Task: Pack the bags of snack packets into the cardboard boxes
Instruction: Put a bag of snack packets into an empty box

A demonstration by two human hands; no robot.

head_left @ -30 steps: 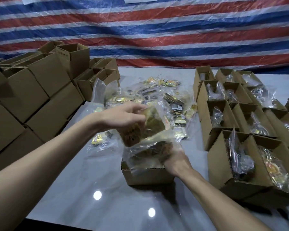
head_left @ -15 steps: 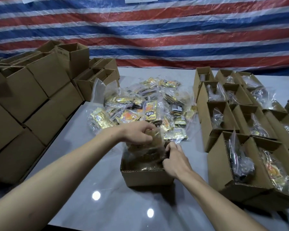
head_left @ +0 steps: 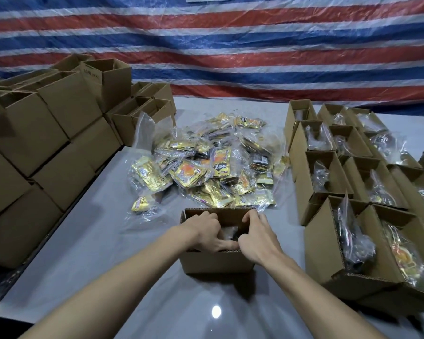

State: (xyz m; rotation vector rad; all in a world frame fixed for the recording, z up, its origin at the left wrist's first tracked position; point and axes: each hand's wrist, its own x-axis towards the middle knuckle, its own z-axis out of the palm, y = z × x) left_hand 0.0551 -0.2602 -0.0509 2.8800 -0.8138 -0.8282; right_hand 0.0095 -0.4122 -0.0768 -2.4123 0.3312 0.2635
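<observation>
Head view puts both hands down inside the open cardboard box (head_left: 217,261) at lower centre of the frame. A second ago the left hand (head_left: 206,232) held a clear bag of snack packets (head_left: 228,233) up above the box while the right hand (head_left: 258,237) steadied it from below; half a second ago the bag was halfway in; now it sits pushed down below the rim, only a sliver of crinkled plastic showing between the two hands. Left fingers curl down into the box on the bag, and right fingers curl over its far side (whether they pinch the plastic or merely press on it cannot be told, since the fingertips are hidden).

So this box looks as good as filled, and the next step is probably to set it aside with the filled boxes (head_left: 352,241) at right of the frame.

Plenty remains: a heap of bagged packets (head_left: 206,167) lies just beyond the box at centre, and empty boxes (head_left: 47,133) are stacked at left on the grey table (head_left: 132,302).
</observation>
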